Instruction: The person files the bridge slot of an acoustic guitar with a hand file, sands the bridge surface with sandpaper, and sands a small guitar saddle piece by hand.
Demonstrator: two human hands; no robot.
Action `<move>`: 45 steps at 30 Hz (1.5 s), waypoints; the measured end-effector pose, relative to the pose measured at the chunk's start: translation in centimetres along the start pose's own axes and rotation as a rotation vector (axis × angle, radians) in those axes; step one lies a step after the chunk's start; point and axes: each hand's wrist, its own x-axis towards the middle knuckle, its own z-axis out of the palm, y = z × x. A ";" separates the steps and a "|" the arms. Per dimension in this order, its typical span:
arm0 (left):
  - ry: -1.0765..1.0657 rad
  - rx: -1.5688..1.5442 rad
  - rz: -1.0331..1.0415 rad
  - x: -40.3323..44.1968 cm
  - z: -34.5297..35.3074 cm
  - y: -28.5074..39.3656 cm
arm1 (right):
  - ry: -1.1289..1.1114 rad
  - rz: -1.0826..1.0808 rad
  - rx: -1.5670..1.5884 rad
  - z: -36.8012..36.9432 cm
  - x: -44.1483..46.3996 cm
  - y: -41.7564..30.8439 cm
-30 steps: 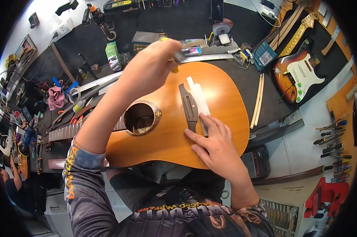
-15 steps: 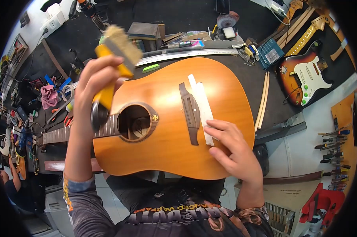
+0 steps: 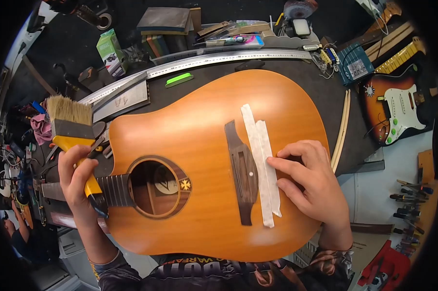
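Clasping one brush point(image 3: 72, 127), the left hand point(image 3: 78, 179) is hovering near one acoustic guitar point(image 3: 207, 155); the right hand point(image 3: 318, 183), loosely unclenched, is resting beside two tape strips point(image 3: 263, 169).

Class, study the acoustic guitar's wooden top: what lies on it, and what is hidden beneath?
A dark bridge and white tape strips lie on the guitar, with the right hand overlapping the tape's edge. The guitar's surface directly beneath them is covered.

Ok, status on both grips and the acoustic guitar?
Left grip holding flat paintbrush; right grip open at masking tape strips. Acoustic guitar face-up; bridge unobstructed.
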 end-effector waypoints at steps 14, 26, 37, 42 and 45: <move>0.039 -0.082 -0.047 -0.7 1.9 -0.5 | -0.094 -0.341 -0.186 -0.3 4.6 1.4; -0.012 -0.012 -0.097 -0.6 1.4 0.0 | -0.246 -0.704 -0.091 -0.2 9.9 2.3; -0.035 -0.012 -0.130 -0.4 1.3 -0.1 | -0.093 -0.702 -0.131 0.3 9.6 2.8; -0.031 -0.034 -0.128 -0.5 1.5 -0.2 | 0.017 -0.348 -0.032 -0.6 8.7 4.3; -0.034 -0.058 -0.151 -0.4 1.5 -0.1 | 0.018 -0.138 0.131 -0.1 8.2 5.3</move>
